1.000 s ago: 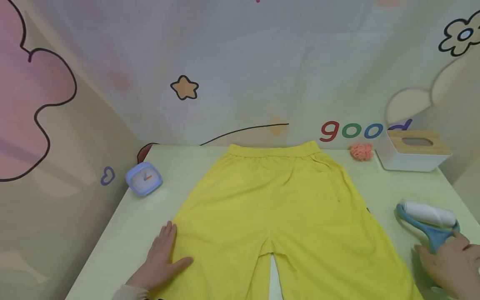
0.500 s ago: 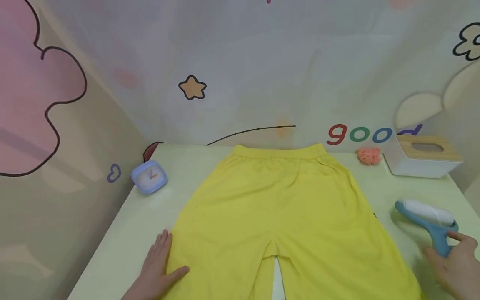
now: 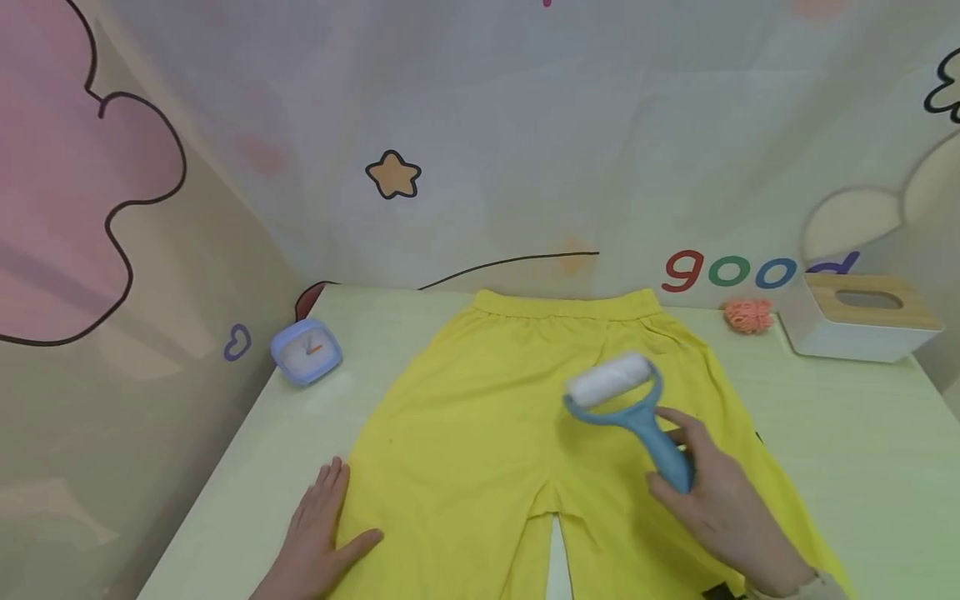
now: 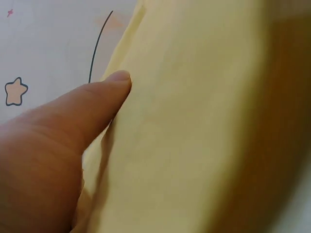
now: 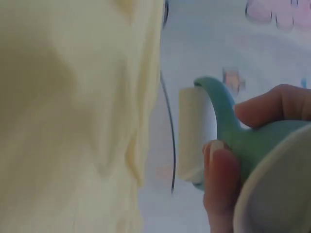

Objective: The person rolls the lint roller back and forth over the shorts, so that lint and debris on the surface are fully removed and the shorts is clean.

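Yellow wide-legged trousers [image 3: 465, 433] lie spread on the table, waistband toward the back. My right hand [image 3: 712, 483] grips the blue handle of a lint roller [image 3: 611, 381], holding it above the trousers, with the white roll pointing away from me. In the right wrist view, thumb and fingers close around the lint roller's handle [image 5: 262, 141], and the roll stands apart from the cloth. On the trousers' left edge rests my left hand [image 3: 311, 533], fingers straight and thumb spread over the fabric. The left wrist view has its thumb [image 4: 104, 102] against the yellow cloth.
A small blue clock [image 3: 306, 352] stands on the table's left side. At the back right are a tissue box [image 3: 858, 321] with a wooden lid and a coral-pink tufted item [image 3: 747, 317]. A printed curtain [image 3: 487, 150] hangs behind the table [image 3: 862, 450].
My right hand has lifted the lint roller from the table's right side and carried it left over the trousers. My left hand stays at the trousers' left edge; the head view has shifted slightly.
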Demonstrator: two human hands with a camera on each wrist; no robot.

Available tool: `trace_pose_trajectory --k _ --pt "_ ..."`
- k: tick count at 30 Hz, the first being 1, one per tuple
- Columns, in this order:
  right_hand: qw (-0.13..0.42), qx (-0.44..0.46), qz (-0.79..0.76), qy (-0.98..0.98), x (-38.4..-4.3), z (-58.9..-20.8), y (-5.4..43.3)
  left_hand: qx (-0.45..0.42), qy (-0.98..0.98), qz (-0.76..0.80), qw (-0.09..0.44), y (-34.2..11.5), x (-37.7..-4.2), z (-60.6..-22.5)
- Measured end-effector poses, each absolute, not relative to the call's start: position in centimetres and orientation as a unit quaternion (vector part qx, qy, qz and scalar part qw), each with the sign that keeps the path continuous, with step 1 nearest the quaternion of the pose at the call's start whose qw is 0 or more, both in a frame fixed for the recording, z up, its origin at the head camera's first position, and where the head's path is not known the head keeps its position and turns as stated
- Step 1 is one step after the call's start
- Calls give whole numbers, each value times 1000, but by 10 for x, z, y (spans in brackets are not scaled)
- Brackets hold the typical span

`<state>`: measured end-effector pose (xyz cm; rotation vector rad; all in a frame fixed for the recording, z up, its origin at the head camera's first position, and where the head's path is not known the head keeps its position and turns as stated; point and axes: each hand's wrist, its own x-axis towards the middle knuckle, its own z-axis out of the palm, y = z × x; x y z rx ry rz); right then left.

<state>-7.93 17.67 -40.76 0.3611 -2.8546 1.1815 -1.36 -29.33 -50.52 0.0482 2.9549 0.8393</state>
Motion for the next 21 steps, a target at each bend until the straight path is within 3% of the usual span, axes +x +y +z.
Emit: trace_pose_trajectory --k 9,15,21 --pt "-109 279 407 -863 -71 -416 71 37 970 240 -14 -291 -10 -511" --pt "-125 327 398 -848 -68 -426 28 36 966 255 -30 -293 -10 -511" --pt "-119 339 364 -860 -63 -437 15 -17 944 328 -31 -296 -10 -506"
